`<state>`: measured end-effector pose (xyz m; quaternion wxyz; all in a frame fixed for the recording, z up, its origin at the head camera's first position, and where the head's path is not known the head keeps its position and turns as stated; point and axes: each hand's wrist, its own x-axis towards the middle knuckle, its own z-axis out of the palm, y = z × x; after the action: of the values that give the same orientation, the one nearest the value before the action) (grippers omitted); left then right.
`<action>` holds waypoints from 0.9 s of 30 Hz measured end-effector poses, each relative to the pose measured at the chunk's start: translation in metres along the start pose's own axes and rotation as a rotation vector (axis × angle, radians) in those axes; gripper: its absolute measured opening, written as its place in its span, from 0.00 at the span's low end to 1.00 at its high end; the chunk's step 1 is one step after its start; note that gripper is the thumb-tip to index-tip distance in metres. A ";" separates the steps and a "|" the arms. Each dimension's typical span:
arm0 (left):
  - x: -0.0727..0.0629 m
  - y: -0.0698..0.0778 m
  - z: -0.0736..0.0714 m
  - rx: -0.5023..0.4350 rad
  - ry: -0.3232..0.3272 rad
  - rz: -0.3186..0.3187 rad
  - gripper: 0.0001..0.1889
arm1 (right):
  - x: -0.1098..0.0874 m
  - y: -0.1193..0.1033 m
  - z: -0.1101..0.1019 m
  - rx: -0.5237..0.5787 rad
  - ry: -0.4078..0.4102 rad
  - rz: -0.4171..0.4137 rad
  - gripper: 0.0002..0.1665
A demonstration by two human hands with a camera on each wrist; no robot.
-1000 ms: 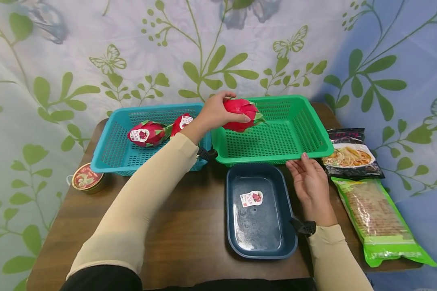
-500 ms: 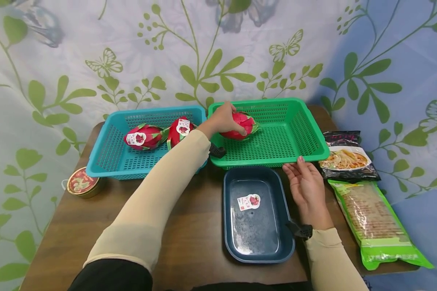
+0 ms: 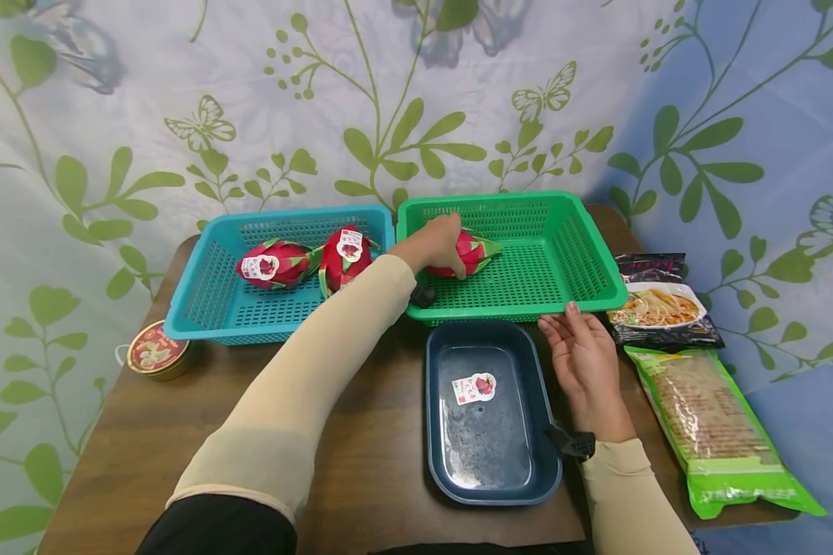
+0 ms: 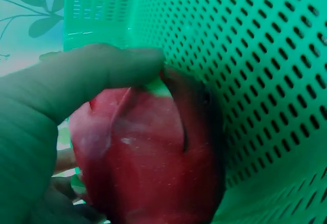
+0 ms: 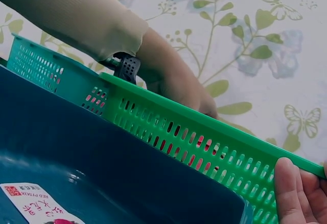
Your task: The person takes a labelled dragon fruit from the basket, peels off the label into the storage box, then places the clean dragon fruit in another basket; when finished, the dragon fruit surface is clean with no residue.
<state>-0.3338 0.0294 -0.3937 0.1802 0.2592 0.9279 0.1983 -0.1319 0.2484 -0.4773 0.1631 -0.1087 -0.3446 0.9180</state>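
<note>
Head view; dragon fruit [image 3: 472,250] in left hand [image 3: 443,243].

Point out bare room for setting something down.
Free: tabletop between the left sleeve and navy tub; inside the green basket, right of the dragon fruit. Crowded: tabletop's right side, with the right hand, noodle packet and green-edged bag.

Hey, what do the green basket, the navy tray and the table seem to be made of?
Green basket: most likely molded plastic with a slight sheen; regular slots run through its walls under a smooth rim.
Navy tray: probably plastic too, smooth and somewhat glossy, with pale highlights on its floor.
Table: brown wood grain, low sheen; solid wood or wood-look laminate, I can't tell which.
</note>
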 end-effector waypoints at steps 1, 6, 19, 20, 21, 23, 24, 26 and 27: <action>-0.001 0.002 0.000 0.012 0.000 0.005 0.55 | 0.000 0.000 0.000 -0.008 0.001 -0.002 0.10; -0.010 0.009 -0.003 0.036 -0.013 -0.005 0.59 | -0.001 0.000 -0.001 0.000 -0.004 -0.005 0.10; -0.057 0.007 -0.029 0.005 0.136 0.132 0.59 | -0.001 -0.002 0.000 0.011 -0.003 0.004 0.10; -0.065 0.003 -0.031 -0.012 0.157 0.145 0.58 | -0.001 -0.002 0.000 0.012 -0.001 0.003 0.10; -0.072 -0.002 -0.033 -0.031 0.178 0.154 0.57 | 0.000 -0.002 0.000 0.021 0.001 0.004 0.11; -0.088 -0.013 -0.038 -0.069 0.221 0.157 0.55 | 0.000 -0.002 0.001 0.036 0.005 0.011 0.11; -0.096 -0.018 -0.040 -0.085 0.241 0.151 0.54 | -0.001 -0.003 0.001 0.038 0.008 0.012 0.11; -0.111 -0.030 -0.045 -0.110 0.285 0.146 0.52 | -0.001 -0.003 0.001 0.031 0.012 0.010 0.11; -0.117 -0.036 -0.047 -0.122 0.313 0.144 0.51 | -0.001 -0.004 0.001 0.035 0.012 0.013 0.10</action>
<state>-0.2750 -0.0767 -0.3428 0.0343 0.2796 0.9099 0.3044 -0.1309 0.2502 -0.4742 0.1611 -0.1135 -0.3267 0.9244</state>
